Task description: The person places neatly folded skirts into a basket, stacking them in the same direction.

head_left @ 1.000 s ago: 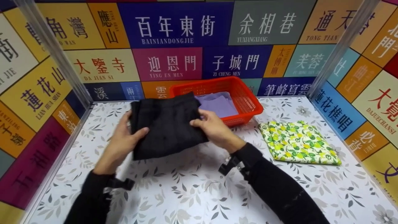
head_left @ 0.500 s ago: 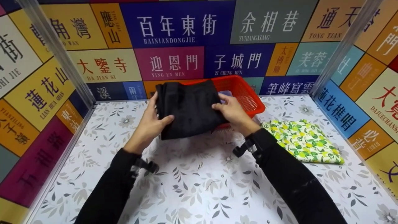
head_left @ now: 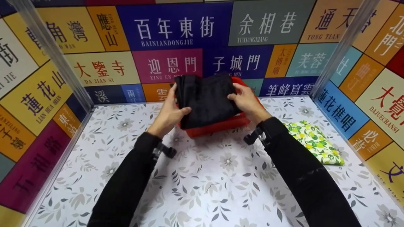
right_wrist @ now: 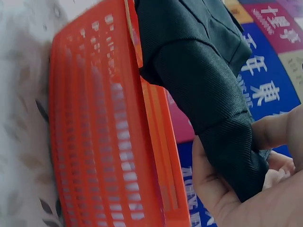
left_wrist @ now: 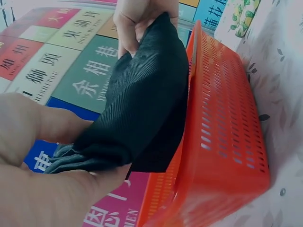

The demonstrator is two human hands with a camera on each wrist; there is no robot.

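I see left hand (head_left: 169,114) and right hand (head_left: 248,100) have moved over the red plastic basket (head_left: 217,128), gripping folded, ribbed black cloth (head_left: 210,101).

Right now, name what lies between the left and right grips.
Folded black cloth, held by left grip and right grip; the head view shows it.

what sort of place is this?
Probably a staged work booth rather than a lived-in room: lettered wall panels rise on three sides, pale strips run up the corners, and a floral work surface lies between.
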